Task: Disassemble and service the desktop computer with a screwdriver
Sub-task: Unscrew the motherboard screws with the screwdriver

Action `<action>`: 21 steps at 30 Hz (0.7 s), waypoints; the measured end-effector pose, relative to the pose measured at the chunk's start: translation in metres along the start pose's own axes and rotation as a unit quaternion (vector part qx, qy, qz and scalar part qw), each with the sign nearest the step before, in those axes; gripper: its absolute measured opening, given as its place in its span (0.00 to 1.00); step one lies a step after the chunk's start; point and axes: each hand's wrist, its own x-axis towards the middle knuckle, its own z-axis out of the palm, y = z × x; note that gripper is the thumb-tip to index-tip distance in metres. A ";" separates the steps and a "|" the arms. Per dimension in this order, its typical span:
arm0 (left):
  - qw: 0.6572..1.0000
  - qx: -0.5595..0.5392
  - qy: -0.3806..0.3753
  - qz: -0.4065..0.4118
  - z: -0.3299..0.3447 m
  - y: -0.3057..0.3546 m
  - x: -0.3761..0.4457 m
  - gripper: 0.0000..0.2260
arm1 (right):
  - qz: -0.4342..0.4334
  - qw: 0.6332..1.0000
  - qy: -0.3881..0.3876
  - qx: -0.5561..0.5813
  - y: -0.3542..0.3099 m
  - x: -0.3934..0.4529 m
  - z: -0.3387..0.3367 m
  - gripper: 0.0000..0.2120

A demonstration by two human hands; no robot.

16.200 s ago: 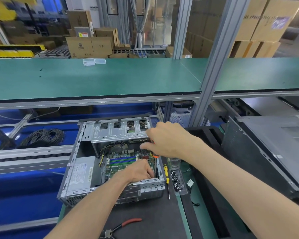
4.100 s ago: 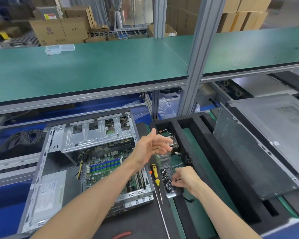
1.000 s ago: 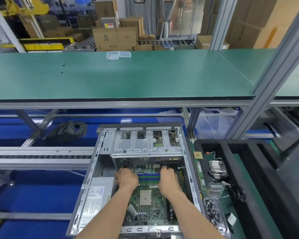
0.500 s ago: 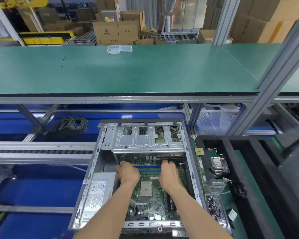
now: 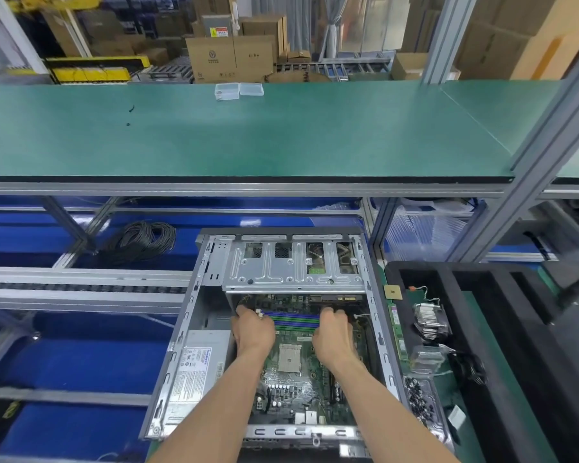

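A worker leans over the open computer case point(image 5: 194, 332), which lies on its side on the bench so the green circuit board point(image 5: 301, 372) faces up. The left hand point(image 5: 253, 332) and right hand point(image 5: 333, 335) sit at opposite ends of the memory slots point(image 5: 295, 320), fingers curled down, apparently pressing the end clips; the fingertips are hidden. No screwdriver shows.
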 end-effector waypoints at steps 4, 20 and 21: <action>1.000 0.002 -0.014 -0.009 0.001 -0.002 0.002 0.16 | 0.001 1.000 0.005 0.005 0.001 0.000 0.002 0.11; 0.998 -0.059 -0.018 -0.020 0.012 -0.006 0.014 0.20 | -0.008 1.000 0.023 0.018 0.003 0.007 0.007 0.19; 0.998 -0.062 -0.016 -0.022 0.012 -0.005 0.016 0.20 | -0.008 1.000 0.021 0.020 0.003 0.006 0.006 0.20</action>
